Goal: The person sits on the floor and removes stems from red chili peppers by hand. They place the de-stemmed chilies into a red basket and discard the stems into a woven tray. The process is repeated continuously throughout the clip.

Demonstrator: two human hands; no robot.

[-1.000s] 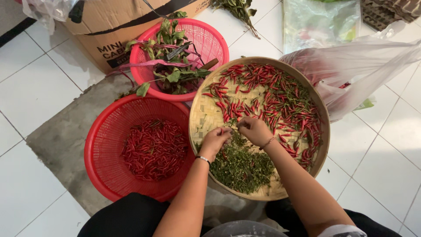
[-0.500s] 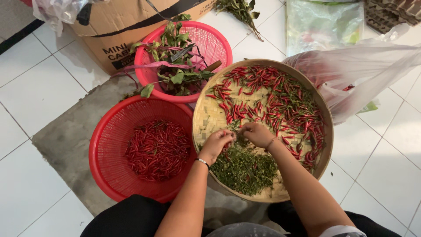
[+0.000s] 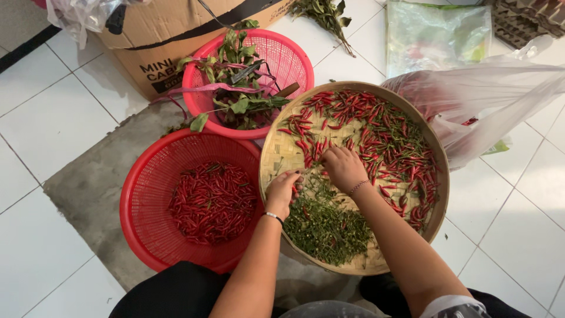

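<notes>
From the head view, we are looking down at a round woven bamboo tray [image 3: 276,159] on the tiled floor [image 3: 35,118], and we are working over it with both hands. Our left hand [image 3: 283,191] is curling its fingers around a small red chili near the tray's near-left part, seemingly pinching it, though the grip itself is partly hidden. Our right hand [image 3: 343,168] is resting fingers-down among the red chilies [image 3: 388,141] spread over the far half; whether it is grasping one, we cannot tell. A heap of green stems [image 3: 326,227] is lying on the tray's near side, just under our wrists. A red basket of stemmed chilies [image 3: 212,203] is sitting just left of the tray, touching it. These chilies are looking light, slim and smooth-skinned, probably easy to bruise, so pinching each at the stem end seems best.
</notes>
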